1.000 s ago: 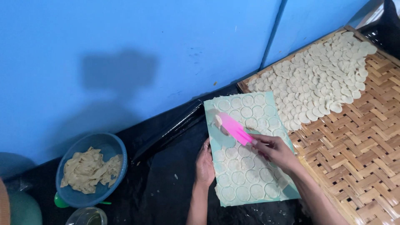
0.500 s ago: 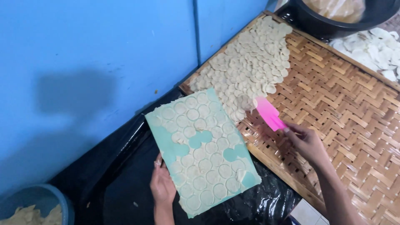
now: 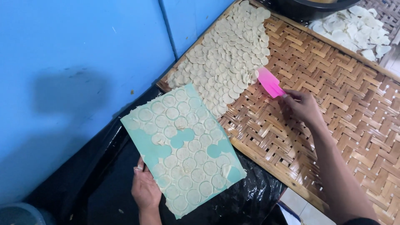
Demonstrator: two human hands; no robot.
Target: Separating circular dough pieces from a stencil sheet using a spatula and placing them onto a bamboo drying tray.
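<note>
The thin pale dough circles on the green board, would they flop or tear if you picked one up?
Probably floppy: the thin pale dough circles lie perfectly flat on the green rectangular board, and those already on the woven bamboo tray overlap limply. Likely fragile too, since the right hand holds a flat pink scraper. They look very light.

**Teal, pink and pale dough against blue**

The board (image 3: 183, 152) is teal, covered in a pale cream dough sheet (image 3: 196, 166) scored with rows of circles. The scraper (image 3: 270, 82) is bright pink. The woven tray (image 3: 333, 104) is tan and brown in a herringbone weave, with cream dough discs (image 3: 225, 54) at its far left. The wall (image 3: 75, 62) is plain blue; the plastic sheet (image 3: 246, 200) underneath is glossy black.
</note>
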